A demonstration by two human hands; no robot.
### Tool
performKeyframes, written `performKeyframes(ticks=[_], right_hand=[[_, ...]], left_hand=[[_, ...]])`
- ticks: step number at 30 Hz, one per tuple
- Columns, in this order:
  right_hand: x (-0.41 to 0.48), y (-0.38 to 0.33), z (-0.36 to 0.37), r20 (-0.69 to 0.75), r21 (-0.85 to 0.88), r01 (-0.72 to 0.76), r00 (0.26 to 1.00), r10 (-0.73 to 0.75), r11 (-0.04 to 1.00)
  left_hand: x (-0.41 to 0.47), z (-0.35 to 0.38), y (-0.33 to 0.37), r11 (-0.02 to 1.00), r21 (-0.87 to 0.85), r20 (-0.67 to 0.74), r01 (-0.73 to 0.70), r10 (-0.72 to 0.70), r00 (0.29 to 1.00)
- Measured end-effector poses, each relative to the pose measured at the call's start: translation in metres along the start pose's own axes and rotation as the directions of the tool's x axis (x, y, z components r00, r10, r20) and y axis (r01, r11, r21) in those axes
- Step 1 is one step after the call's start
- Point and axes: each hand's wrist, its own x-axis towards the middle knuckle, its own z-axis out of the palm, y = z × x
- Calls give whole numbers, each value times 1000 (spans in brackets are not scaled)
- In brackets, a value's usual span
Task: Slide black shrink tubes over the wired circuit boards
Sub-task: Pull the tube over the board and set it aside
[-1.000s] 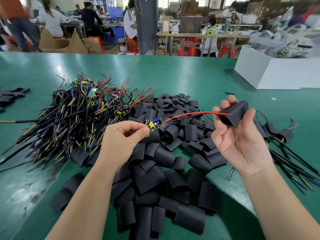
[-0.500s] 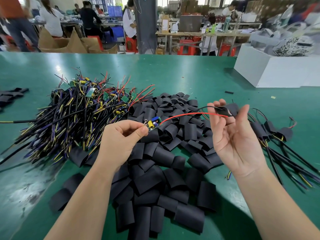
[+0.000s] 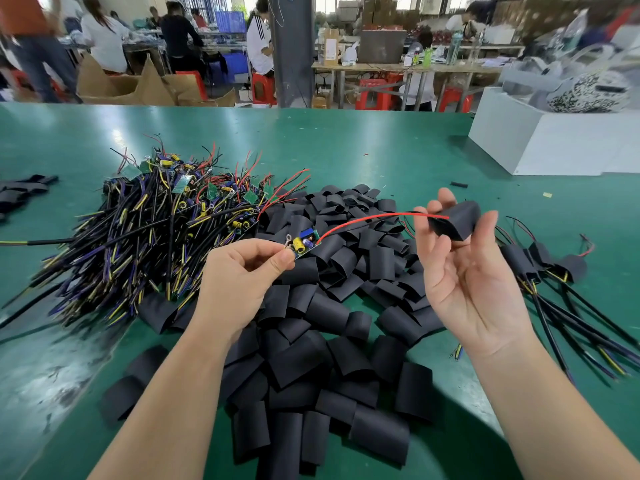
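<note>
My left hand (image 3: 239, 278) pinches a small green circuit board (image 3: 304, 243) with yellow and blue parts, held above the pile. Its red wire (image 3: 367, 220) arcs to the right and enters a black shrink tube (image 3: 457, 221). My right hand (image 3: 464, 271), palm up, holds that tube between thumb and fingers, its open end facing left. A heap of loose black shrink tubes (image 3: 322, 320) covers the green table (image 3: 381, 147) under both hands. Left of it lies a tangle of wired boards (image 3: 149, 230) with black, yellow and purple leads.
Several sleeved boards with leads (image 3: 547, 268) lie to the right of my right hand. A white box (image 3: 540, 143) stands at the back right. A few black tubes (image 3: 20, 190) lie at the far left edge. People work at benches beyond the table.
The tube in my right hand has turned up into plain view again, and the red wire's tip now sits inside its open end. My left hand has barely moved.
</note>
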Motion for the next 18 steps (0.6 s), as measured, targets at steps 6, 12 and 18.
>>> performKeyframes(ticks=[6,12,18], right_hand=[[1,0,2,-47,16,33,998,-32,999],[1,-2,0,-40,53,26,999,-24,998],[2,0,1,-100,-29,72,992,-74,997]], left_hand=[[-1,1,1,999,47,-4,2,-2,1000],[-1,0,1,998,56,-8,8,-8,1000],[-1,0,2,999,50,-26,16,-15,1000]])
